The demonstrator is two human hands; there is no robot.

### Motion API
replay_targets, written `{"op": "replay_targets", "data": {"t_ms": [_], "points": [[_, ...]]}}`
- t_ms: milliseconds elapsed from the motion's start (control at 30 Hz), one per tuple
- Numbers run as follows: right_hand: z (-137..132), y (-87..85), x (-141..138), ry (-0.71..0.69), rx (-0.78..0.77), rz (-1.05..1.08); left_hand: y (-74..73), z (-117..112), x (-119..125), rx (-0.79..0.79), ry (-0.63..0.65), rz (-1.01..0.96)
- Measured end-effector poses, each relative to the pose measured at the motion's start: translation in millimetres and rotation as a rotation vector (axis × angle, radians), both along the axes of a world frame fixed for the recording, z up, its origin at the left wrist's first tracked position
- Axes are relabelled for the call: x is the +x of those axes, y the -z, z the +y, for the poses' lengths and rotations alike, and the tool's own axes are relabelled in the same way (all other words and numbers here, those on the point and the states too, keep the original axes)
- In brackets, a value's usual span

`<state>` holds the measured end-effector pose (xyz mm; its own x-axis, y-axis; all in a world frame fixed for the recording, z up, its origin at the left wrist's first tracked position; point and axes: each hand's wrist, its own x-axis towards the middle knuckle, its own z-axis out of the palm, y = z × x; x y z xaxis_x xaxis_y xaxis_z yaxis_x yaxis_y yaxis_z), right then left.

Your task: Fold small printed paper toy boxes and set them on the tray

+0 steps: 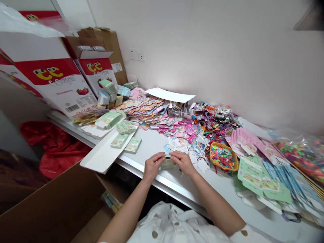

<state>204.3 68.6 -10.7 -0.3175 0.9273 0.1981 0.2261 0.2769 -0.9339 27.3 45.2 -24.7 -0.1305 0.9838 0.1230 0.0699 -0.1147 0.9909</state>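
Between my two hands, near the table's front edge, is a small pale green box (pixel 167 164). The fingers of my left hand (pixel 152 165) pinch its upper left edge. My right hand (pixel 184 163) pinches its upper right edge, so both hands are closed on the same box. What is inside it cannot be made out. Left of my hands, similar green boxes (pixel 133 145) lie on the table and on a white card strip (pixel 101 157). Just beyond my fingers are loose stickers (pixel 177 145).
An orange basket (pixel 235 162) of small colourful pieces stands to the right. Flat green box blanks (pixel 263 180) lie farther right. Piles of colourful packets (pixel 144 109) run along the wall. Large cartons (pixel 58 81) stand at the left, and an open cardboard box (pixel 63 206) sits below the table.
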Motion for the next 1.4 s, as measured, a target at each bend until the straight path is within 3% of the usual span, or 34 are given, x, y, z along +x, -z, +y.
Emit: {"op": "replay_targets", "data": {"t_ms": [167, 367, 567, 767, 900, 1067, 1167, 1267, 1400], "points": [[1.6, -0.4, -2.2, 0.033, 0.064, -0.076, -1.1, -0.2, -5.0, 0.059, 0.063, 0.138], [-2.2, -8.5, -4.5, 0.089, 0.111, -0.146, -5.4, -0.3, -9.1, 0.104, 0.051, 0.268], [-2.5, -18.1, -0.9, -0.016, 0.219, -0.195, -3.1, 3.0, -20.1, 0.414, 0.099, 0.479], [-5.9, -2.6, 6.8, -0.045, 0.461, -0.326, 0.3, 0.9, -22.4, 0.573, 0.089, 0.584], [-8.3, 7.5, 11.1, -0.091, 0.415, -0.316, 1.4, -1.3, -18.3, 0.565, 0.083, 0.631], [-13.1, 11.8, 9.8, -0.025, 0.316, -0.303, -2.2, -0.5, -8.1, 0.566, 0.101, 0.725], [-15.4, 14.3, 8.1, 0.019, 0.162, -0.259, -9.3, 1.2, -4.1, 0.577, 0.074, 0.749], [-16.1, 15.4, 5.8, 0.035, 0.072, -0.243, -19.3, 4.9, -1.7, 0.606, 0.157, 0.831], [-16.7, 12.6, 3.4, 0.022, 0.13, -0.255, -28.5, 10.0, 3.1, 0.601, 0.305, 0.869]]}}
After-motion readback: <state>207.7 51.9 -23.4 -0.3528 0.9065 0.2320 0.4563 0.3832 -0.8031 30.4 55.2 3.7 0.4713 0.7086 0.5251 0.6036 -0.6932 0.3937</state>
